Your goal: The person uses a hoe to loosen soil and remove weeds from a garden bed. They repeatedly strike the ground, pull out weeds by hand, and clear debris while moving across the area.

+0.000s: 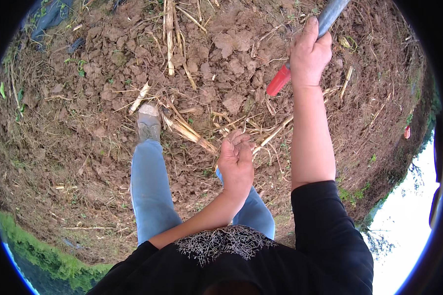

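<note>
My right hand (310, 55) is wrapped around a grey tool shaft (332, 16) that runs out of view at the top right. Below the fist, the shaft ends in a red grip (279, 80), which points down to the left. My left hand (237, 160) hovers in front of my body with loosely curled, soil-stained fingers, and I see nothing in it. Beneath and beyond it are dry stalks (192, 134) on brown, cloddy soil (225, 70).
My left shoe (148, 123) stands on the soil beside a broken stalk (139, 97). Longer dry stalks (169, 40) lie ahead. Dark plastic sheeting (50, 20) shows at the upper left. A small red object (407, 132) lies far right. Green plants (55, 258) border the field.
</note>
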Available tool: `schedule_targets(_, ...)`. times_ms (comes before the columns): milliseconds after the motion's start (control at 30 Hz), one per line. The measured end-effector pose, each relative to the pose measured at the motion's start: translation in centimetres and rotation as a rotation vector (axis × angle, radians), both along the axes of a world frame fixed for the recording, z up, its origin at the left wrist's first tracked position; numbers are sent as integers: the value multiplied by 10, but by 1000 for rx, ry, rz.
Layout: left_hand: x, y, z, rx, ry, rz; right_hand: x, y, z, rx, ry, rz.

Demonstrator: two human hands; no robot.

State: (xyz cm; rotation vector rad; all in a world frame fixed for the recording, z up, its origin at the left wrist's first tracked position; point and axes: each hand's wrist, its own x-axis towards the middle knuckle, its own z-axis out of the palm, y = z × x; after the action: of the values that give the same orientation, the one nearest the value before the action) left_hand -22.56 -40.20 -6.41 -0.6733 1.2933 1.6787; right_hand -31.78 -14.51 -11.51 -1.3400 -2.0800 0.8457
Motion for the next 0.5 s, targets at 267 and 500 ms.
schedule_targets(267, -17, -2, -3, -41, -27, -5, 119, -114, -83, -659, -890, 189)
schedule_targets(500, -10, -5, 5, -31, -69, -18, 163, -120, 27, -587, -781, 55)
